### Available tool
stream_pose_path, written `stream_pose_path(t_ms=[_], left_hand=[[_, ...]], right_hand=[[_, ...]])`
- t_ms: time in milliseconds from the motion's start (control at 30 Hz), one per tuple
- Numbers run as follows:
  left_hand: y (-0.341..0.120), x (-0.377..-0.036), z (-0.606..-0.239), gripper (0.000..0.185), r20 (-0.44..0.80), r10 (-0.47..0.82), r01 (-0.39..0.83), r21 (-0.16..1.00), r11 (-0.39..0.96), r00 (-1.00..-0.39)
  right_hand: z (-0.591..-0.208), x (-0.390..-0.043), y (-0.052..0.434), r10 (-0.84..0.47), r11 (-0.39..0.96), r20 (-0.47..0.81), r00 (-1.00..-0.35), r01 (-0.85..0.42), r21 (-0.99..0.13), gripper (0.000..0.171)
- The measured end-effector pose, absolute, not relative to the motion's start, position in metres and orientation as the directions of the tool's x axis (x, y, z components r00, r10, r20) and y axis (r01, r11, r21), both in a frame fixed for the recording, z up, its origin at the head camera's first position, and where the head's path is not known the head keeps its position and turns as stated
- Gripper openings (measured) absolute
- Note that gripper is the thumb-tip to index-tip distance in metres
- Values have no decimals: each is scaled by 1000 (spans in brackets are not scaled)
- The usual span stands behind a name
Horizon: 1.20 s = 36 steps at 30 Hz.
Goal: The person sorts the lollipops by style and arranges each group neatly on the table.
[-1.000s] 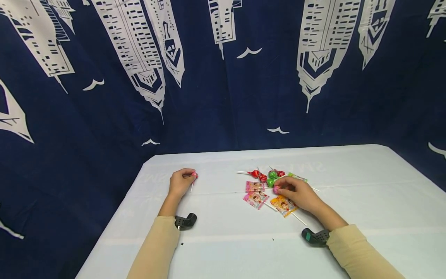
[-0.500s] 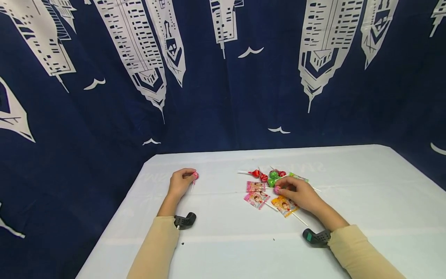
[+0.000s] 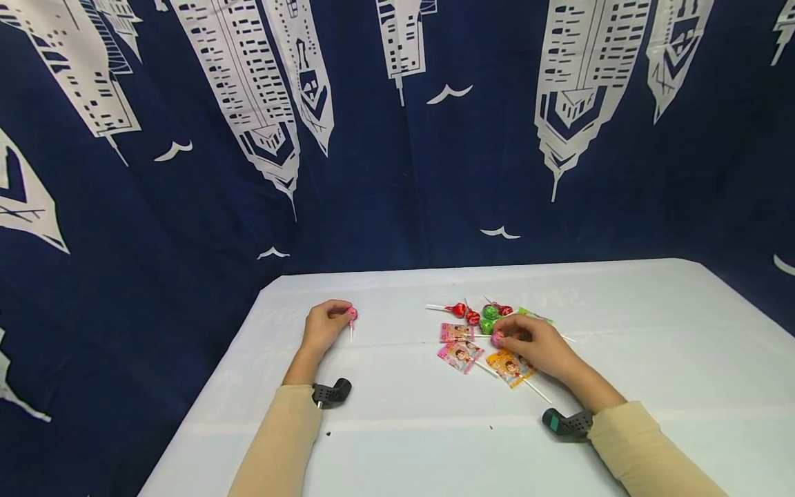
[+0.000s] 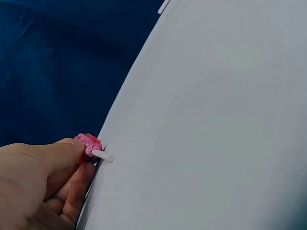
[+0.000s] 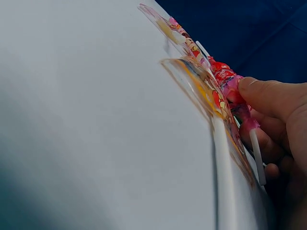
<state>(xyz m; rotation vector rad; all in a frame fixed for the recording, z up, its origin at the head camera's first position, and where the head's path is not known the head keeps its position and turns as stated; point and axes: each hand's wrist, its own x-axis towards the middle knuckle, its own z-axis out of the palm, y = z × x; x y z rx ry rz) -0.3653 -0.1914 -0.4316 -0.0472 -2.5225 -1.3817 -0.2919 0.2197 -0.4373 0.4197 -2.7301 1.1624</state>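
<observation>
My left hand [image 3: 324, 326] pinches the wrapped head of a pink lollipop [image 4: 89, 143] between thumb and fingers, at the left of the table. The white stick [image 4: 103, 155] sticks out below the head. Over at the pile, my right hand [image 3: 539, 343] pinches another pink lollipop [image 5: 232, 89] by its wrapped head. Around those fingers lie red lollipops [image 3: 459, 310], green lollipops [image 3: 491, 313], flat pink-wrapped lollipops [image 3: 460, 355] and an orange-wrapped lollipop [image 3: 511, 367]. A green flat wrapper [image 3: 534, 315] shows partly behind the right hand.
The white-covered table [image 3: 397, 428] runs back to a dark blue curtain [image 3: 385, 207] printed with white buildings. Small dark specks [image 3: 328, 434] lie on the near part. Each wrist wears a black camera mount [image 3: 332, 393].
The stick of the left lollipop has swung from a slant to nearly straight down in the head view. The right hand keeps its place at the pile; the view shifts slightly.
</observation>
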Motion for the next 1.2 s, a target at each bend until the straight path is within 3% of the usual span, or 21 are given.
stream_pose_path(t_ms=[600, 967, 1200], left_hand=[[-194, -367, -439, 20, 269, -96, 174, 817, 550, -958], [-193, -367, -439, 20, 271, -68, 191, 815, 547, -960], [-195, -368, -439, 20, 270, -73, 188, 816, 546, -960]], right_hand=[[-428, -287, 217, -123, 619, 253, -960, -274, -736, 29], [-416, -285, 216, -150, 515, 259, -954, -299, -803, 37], [-412, -286, 206, -190, 380, 233, -954, -290, -878, 39]])
